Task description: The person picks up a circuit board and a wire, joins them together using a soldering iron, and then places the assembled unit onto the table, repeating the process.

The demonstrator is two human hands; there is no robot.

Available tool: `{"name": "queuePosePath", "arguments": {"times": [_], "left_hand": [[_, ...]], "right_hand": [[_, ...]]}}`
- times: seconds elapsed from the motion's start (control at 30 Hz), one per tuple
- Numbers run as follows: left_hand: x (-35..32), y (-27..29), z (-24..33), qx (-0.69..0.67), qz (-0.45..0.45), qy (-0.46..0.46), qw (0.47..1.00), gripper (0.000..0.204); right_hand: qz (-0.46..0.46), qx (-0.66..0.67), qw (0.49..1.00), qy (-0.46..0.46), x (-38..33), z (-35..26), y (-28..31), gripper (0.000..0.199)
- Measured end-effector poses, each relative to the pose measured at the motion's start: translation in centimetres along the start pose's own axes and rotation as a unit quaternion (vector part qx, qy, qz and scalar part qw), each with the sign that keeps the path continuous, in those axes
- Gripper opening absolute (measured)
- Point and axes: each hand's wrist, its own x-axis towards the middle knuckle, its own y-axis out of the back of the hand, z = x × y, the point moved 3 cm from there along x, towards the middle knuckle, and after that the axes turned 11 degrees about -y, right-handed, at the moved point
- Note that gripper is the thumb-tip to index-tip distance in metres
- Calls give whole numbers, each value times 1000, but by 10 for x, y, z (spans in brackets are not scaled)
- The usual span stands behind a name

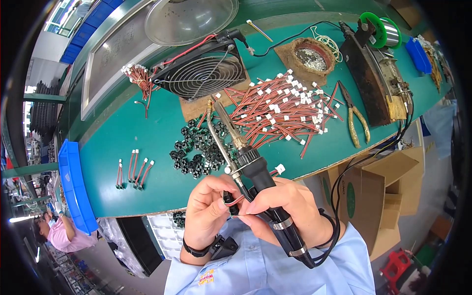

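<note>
My left hand [207, 209] pinches a small black component [228, 200] between thumb and fingers. In my right hand [290, 204] is a soldering iron [255, 169] with a metal feed tube [215, 135] along its side, tip pointing away from me. The right fingertips also grip a short red-and-black wire lead [237, 201], which meets the component; whether it is joined there I cannot tell. Its white connector [280, 169] seems to stick out beyond the iron. Ahead of my hands lie a heap of small black components [199, 147] and a pile of red-and-black leads [280, 110].
Several wired components [140, 174] lie at left near a blue tray [76, 187]. A fan [201, 76] stands behind the heap. On the right are pliers [353, 115], a bowl of metal bits [312, 56], a solder spool [388, 33] and cardboard boxes [378, 196]. A cable [337, 187] trails from the iron.
</note>
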Motion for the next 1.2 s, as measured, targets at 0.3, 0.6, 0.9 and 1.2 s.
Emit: {"name": "queuePosePath", "arguments": {"times": [0.3,0.6,0.9,1.2], "left_hand": [[0,-6,14,58,-12,35,998,21],[-1,-8,18,144,-20,30,989,18],[-1,-4,14,89,-17,19,996,7],[10,10,7,137,89,-101,981,5]], "right_hand": [[-30,-25,999,-26,2,0,6,35],[-26,-27,998,-52,1,5,9,36],[4,-110,991,-80,-6,10,14,43],[19,-199,980,14,-39,-3,53,66]]}}
